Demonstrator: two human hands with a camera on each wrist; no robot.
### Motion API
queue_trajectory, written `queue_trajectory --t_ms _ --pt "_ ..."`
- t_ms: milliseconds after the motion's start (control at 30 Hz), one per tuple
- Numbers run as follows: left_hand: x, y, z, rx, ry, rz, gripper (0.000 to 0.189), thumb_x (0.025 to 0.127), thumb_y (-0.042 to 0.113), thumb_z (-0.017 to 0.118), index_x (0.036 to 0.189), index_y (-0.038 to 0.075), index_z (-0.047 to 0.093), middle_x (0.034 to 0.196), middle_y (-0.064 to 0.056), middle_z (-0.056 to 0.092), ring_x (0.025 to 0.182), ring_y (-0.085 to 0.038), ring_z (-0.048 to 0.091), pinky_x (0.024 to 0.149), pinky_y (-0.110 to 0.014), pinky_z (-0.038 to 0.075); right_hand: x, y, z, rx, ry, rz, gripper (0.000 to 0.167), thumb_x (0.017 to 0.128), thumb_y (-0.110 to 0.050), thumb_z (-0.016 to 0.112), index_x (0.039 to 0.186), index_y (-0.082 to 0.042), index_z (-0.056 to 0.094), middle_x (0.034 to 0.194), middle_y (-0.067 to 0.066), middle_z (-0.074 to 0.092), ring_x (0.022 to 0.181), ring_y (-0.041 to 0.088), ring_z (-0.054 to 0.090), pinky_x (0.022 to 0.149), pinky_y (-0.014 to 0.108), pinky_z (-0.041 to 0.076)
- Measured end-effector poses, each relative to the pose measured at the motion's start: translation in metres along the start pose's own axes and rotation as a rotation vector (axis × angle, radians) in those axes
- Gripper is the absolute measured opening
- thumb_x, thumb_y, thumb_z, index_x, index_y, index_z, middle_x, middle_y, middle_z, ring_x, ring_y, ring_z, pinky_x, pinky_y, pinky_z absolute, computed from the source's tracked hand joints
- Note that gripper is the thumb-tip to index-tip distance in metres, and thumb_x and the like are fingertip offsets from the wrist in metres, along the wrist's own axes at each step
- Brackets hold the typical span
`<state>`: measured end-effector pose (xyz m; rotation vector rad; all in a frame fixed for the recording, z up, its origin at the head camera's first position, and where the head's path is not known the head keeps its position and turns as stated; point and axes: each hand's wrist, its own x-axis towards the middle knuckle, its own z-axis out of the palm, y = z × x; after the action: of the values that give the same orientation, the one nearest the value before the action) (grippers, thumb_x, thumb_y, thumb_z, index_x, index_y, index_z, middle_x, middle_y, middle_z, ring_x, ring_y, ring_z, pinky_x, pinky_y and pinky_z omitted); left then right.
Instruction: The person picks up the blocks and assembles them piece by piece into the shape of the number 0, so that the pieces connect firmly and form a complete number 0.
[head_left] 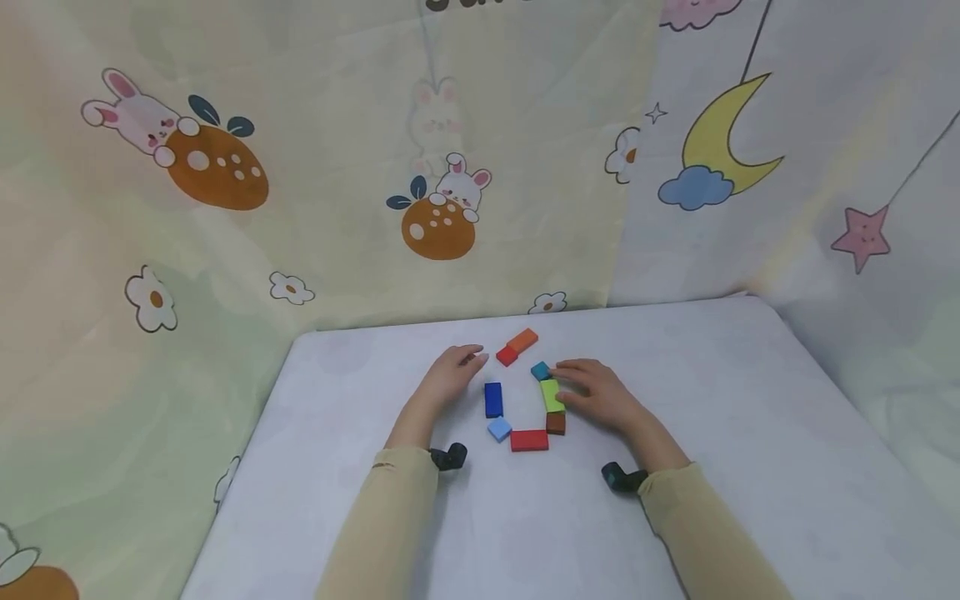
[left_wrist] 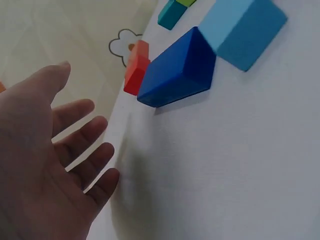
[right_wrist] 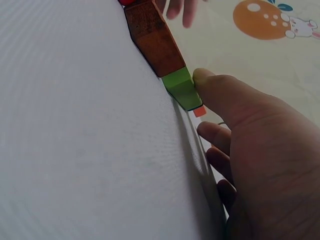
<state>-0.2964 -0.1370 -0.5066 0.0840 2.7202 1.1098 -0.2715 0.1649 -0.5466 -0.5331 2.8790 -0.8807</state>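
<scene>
Several coloured wooden blocks form a broken ring on the white table. My left hand point(head_left: 450, 373) hovers at the ring's left, holding nothing, fingers spread loosely in the left wrist view. Nearest to it lie the dark blue block point(head_left: 493, 400) and the small red block point(head_left: 507, 356), which meets an orange block point(head_left: 522, 340). On the right side, my right hand point(head_left: 596, 392) has its thumb at the lime green block point(head_left: 552, 396) and its fingertips beside the teal block point(head_left: 541, 371); contact is hard to tell. A brown block point(head_left: 556, 423) adjoins the green one.
A long red block point(head_left: 529, 440) and a light blue block point(head_left: 499, 429) make up the ring's near side. The white-covered table point(head_left: 720, 375) ends at a printed cloth backdrop point(head_left: 337, 192). Dark wrist cameras point(head_left: 450, 457) sit at both cuffs.
</scene>
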Motion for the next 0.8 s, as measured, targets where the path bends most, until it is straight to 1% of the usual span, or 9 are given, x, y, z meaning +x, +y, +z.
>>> queue_trajectory --t_ms 100,167,200,267,367,467,567,667,800 --pt "0.013 0.004 0.001 -0.019 -0.003 -0.050 0.054 0.097 0.058 0.050 0.140 0.027 0.054 0.145 -0.003 0.052 0.139 -0.026 0.044 0.113 -0.050 0.039 0.000 0.002 0.001 -0.001 -0.001 0.004 0.051 0.093 -0.044 0.065 0.141 -0.036 0.054 0.151 0.001 0.045 0.143 0.029 0.034 0.112 0.062 0.034" --pt "0.019 0.006 0.005 -0.031 0.006 -0.074 0.053 0.097 0.056 0.052 0.139 0.025 0.056 0.145 -0.004 0.052 0.139 -0.027 0.043 0.113 -0.050 0.039 0.000 0.002 0.001 0.010 0.001 0.006 0.050 0.092 -0.044 0.066 0.141 -0.035 0.054 0.151 0.001 0.045 0.143 0.030 0.034 0.112 0.062 0.033" --pt "0.021 0.007 0.008 -0.021 0.010 -0.080 0.052 0.096 0.055 0.053 0.138 0.025 0.056 0.144 -0.004 0.052 0.139 -0.027 0.043 0.112 -0.050 0.040 0.000 0.002 0.001 0.012 0.001 0.005 0.050 0.092 -0.044 0.066 0.140 -0.035 0.054 0.151 0.001 0.045 0.143 0.030 0.034 0.112 0.062 0.033" --pt "0.025 0.010 0.014 0.009 0.022 -0.072 0.051 0.095 0.053 0.057 0.137 0.024 0.058 0.141 -0.005 0.054 0.136 -0.028 0.045 0.110 -0.050 0.042 -0.001 0.002 0.000 0.009 0.001 0.001 0.050 0.093 -0.043 0.066 0.140 -0.035 0.054 0.151 0.002 0.045 0.143 0.031 0.034 0.112 0.062 0.033" --pt "0.031 0.014 0.024 0.108 0.052 -0.042 0.050 0.092 0.052 0.063 0.134 0.026 0.061 0.137 -0.006 0.057 0.133 -0.030 0.045 0.108 -0.052 0.042 -0.001 0.001 -0.002 0.007 0.001 -0.002 0.050 0.093 -0.042 0.066 0.140 -0.034 0.055 0.151 0.002 0.046 0.143 0.031 0.035 0.113 0.062 0.033" --pt "0.032 0.018 0.031 0.211 0.094 -0.026 0.048 0.089 0.053 0.066 0.130 0.028 0.064 0.134 -0.006 0.059 0.130 -0.030 0.046 0.105 -0.053 0.041 -0.001 0.000 -0.002 0.007 -0.005 0.006 0.050 0.093 -0.042 0.066 0.140 -0.034 0.055 0.151 0.001 0.045 0.143 0.030 0.034 0.113 0.062 0.032" --pt "0.030 0.021 0.035 0.260 0.132 -0.025 0.045 0.089 0.052 0.067 0.126 0.027 0.066 0.131 -0.007 0.059 0.126 -0.030 0.047 0.103 -0.052 0.041 -0.001 -0.001 -0.002 0.007 -0.013 0.012 0.050 0.093 -0.042 0.066 0.141 -0.034 0.054 0.152 0.001 0.045 0.144 0.030 0.033 0.114 0.062 0.031" --pt "0.027 0.025 0.037 0.276 0.155 -0.026 0.043 0.089 0.050 0.068 0.125 0.026 0.067 0.130 -0.008 0.058 0.124 -0.031 0.047 0.103 -0.052 0.041 -0.001 -0.001 -0.002 0.013 -0.017 0.022 0.050 0.093 -0.042 0.065 0.141 -0.035 0.054 0.152 0.001 0.044 0.144 0.031 0.032 0.114 0.062 0.031" --pt "0.025 0.025 0.039 0.277 0.175 -0.023 0.042 0.089 0.048 0.068 0.123 0.024 0.068 0.129 -0.009 0.058 0.123 -0.031 0.047 0.103 -0.052 0.041 -0.001 -0.002 -0.002 0.017 -0.018 0.032 0.051 0.093 -0.043 0.066 0.141 -0.036 0.053 0.152 0.000 0.044 0.145 0.030 0.032 0.114 0.062 0.031"
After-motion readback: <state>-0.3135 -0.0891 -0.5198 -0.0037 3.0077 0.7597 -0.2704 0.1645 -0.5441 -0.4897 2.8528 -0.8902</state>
